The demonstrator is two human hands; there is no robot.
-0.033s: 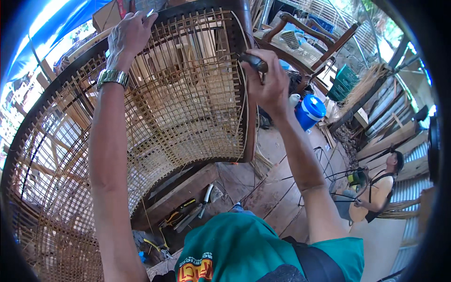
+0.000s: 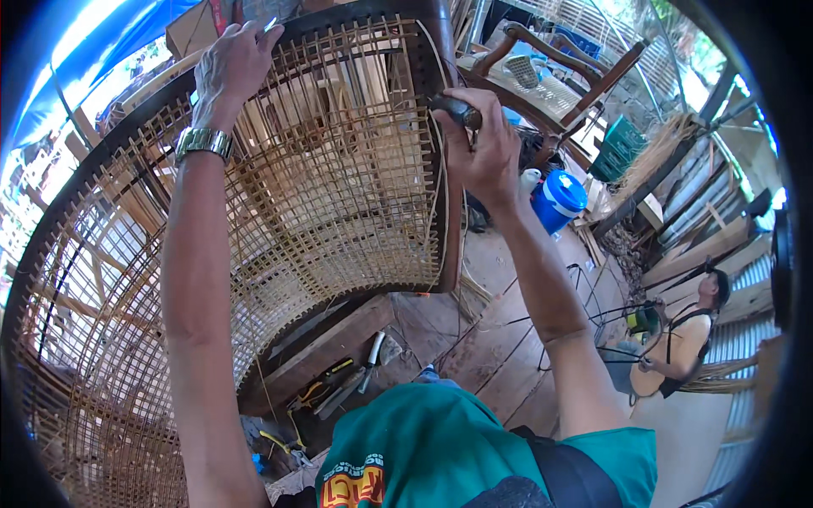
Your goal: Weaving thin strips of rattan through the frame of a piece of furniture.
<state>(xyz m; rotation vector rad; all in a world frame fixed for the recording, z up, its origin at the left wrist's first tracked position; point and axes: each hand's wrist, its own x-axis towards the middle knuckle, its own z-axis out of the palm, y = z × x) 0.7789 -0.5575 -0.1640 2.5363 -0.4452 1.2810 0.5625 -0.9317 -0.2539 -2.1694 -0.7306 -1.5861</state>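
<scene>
The woven cane panel [image 2: 347, 182] fills the left and middle of the view, set in a dark wooden frame [image 2: 452, 229] that sweeps down the left side in a long curve. Its strands, honey to straw coloured, cross in an open grid. The mesh is looser near the top, with tall gaps showing pale wood behind, and looks closer toward the middle. Short ends poke out along the right edge, where a pale strand [image 2: 434, 51] runs loosely along the frame.

The left hand [image 2: 227, 72] is at the top rim, its grip nearly closed; a thin pale sliver [image 2: 271, 24] shows at the fingertips, but whether it is pinched cannot be told. The right hand [image 2: 484, 152] has its grip curled firmly around a dark rounded tool [image 2: 461, 113] beside the frame's right bar.
</scene>
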